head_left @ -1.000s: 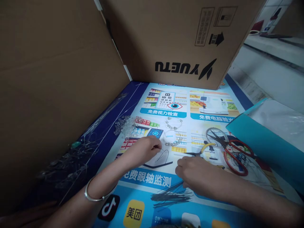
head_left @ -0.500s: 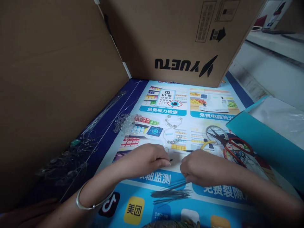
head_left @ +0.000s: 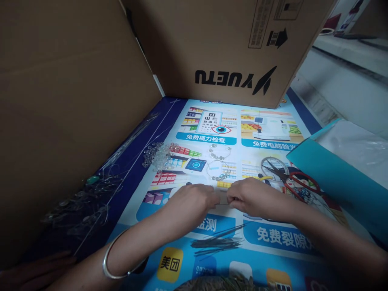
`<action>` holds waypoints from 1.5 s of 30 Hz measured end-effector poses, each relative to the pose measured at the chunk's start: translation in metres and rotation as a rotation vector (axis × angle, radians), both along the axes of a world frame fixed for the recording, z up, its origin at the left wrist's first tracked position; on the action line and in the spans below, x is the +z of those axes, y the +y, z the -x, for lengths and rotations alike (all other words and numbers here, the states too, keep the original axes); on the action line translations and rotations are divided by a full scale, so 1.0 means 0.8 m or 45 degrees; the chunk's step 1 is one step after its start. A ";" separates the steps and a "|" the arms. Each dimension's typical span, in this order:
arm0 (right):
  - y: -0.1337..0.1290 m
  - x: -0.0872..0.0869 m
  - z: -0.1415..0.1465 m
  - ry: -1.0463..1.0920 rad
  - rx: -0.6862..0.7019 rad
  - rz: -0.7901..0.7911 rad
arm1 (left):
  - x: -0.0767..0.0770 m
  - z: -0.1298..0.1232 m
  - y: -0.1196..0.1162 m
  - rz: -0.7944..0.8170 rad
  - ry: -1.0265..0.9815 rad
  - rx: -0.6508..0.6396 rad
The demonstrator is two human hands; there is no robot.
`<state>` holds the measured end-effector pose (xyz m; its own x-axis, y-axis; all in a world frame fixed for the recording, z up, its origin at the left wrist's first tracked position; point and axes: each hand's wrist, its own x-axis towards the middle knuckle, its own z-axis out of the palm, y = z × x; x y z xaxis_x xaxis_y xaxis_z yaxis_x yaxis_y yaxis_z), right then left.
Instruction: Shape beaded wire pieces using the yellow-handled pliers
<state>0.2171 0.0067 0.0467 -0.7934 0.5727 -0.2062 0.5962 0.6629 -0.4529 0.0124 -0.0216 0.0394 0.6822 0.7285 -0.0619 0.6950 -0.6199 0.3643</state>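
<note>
My left hand [head_left: 197, 201] is closed, thumb and fingers pinched together near the middle of the printed sheet. Facing it across a small gap is my right hand [head_left: 247, 196], also closed. A thin line seems to run between the fingertips; what each hand grips is too small to name. Just beyond them lie a ring of clear beads [head_left: 220, 173] and a second beaded loop [head_left: 218, 152]. Loose clear beads [head_left: 160, 157] are heaped to the left. Thin dark strips [head_left: 216, 243] lie nearer to me, below the hands.
Cardboard panels [head_left: 224, 44] stand behind and at the left. Red-handled scissors [head_left: 303, 182] lie right, by a clear tape roll [head_left: 274, 166]. A teal box [head_left: 339, 178] is at the right edge, clear tangled pieces [head_left: 87, 202] at left. Another person's hand [head_left: 36, 268] shows lower left.
My hands have come closer together, the right one moving slightly up and left. The dark piece at my left fingertips no longer shows. The view has shifted slightly.
</note>
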 end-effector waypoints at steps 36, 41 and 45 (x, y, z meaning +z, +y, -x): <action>-0.005 -0.019 0.019 -0.066 -0.300 -0.244 | 0.001 -0.015 -0.003 -0.244 0.283 0.088; 0.004 -0.028 0.014 0.474 -0.567 0.146 | -0.008 -0.001 0.015 -0.144 -0.299 0.308; 0.008 -0.040 0.016 0.869 -0.809 0.706 | -0.022 0.002 0.030 0.147 -0.776 0.512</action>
<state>0.2042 0.0133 0.0147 -0.4299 0.8825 -0.1907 0.2673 -0.0774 -0.9605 0.0107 0.0023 0.0217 0.3017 0.9413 0.1515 0.5141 -0.2944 0.8056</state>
